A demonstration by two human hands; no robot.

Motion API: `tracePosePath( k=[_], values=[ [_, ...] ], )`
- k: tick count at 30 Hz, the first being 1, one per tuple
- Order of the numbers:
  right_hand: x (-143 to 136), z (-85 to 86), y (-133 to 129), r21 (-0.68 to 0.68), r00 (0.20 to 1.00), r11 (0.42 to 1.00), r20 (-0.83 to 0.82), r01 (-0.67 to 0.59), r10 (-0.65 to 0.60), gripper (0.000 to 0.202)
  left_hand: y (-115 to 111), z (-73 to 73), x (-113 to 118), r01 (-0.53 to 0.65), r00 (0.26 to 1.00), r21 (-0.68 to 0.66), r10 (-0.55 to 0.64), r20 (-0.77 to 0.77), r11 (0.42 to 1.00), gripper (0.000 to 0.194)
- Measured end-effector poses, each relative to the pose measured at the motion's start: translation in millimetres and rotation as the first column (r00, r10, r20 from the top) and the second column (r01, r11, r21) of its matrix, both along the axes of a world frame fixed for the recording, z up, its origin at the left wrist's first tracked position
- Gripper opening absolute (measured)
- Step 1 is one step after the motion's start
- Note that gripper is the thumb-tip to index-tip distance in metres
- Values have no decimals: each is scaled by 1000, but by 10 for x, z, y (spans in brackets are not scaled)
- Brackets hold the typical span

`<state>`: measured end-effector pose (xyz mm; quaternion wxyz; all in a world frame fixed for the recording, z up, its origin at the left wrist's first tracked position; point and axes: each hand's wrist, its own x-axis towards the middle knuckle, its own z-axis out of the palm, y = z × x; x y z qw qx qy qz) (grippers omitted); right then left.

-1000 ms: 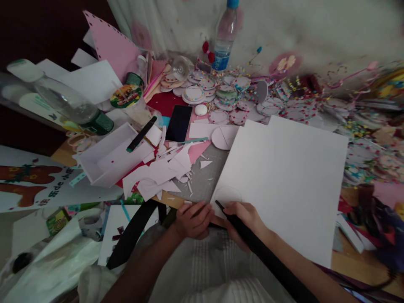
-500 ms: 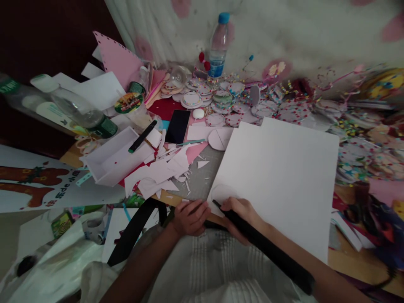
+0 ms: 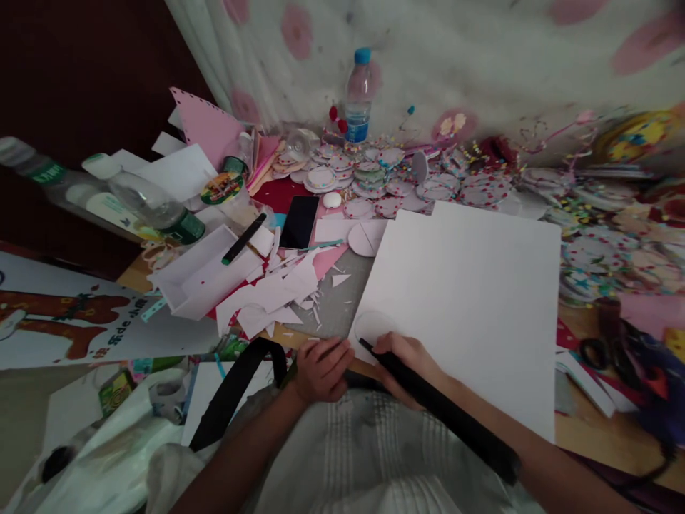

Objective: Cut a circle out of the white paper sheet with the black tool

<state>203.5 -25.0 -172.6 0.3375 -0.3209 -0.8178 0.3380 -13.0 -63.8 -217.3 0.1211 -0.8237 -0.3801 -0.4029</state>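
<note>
A large sheet of white board (image 3: 471, 285) lies in front of me, its lower left corner near my body. Close to that corner is a faint circle outline (image 3: 374, 325). My right hand (image 3: 404, 360) rests on the board, closed round a long black pen (image 3: 444, 407). The pen's tip points left, by the lower edge of the circle. My left hand (image 3: 322, 368) lies at the table edge beside the board's corner, fingers loosely bent and side by side, with nothing visible in them. Its palm is hidden.
White paper scraps (image 3: 272, 293), a white box (image 3: 203, 275) with a dark marker (image 3: 243, 239) across it, and a phone (image 3: 298, 222) lie left. Decorated discs (image 3: 369, 171) pile up behind, near a water bottle (image 3: 359, 100). Scissors (image 3: 594, 353) lie right.
The camera view has shifted slightly, so the scene sits a little differently. Both hands and the pen stay at nearly the same spot by the board's corner.
</note>
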Motion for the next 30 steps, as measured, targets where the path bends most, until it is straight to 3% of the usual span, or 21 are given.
tracePosePath(
  k=[10,15,23,30],
  values=[
    [-4,-16,-4,50,999,999,40,-21,19,28,7,-18,5,-8,1000,8,8,0,1000,33],
    [-13,24,30,94,990,989,94,-113,104,24,20,-41,-10,-6,1000,29,6,0,1000,33],
    [41,165,160,14,956,964,132,-265,261,20,44,-33,-17,-4,1000,54,4,0,999,32],
    [75,204,210,122,919,926,225,-358,325,22,38,-51,-30,-5,1000,46,6,-4,999,31]
  ],
)
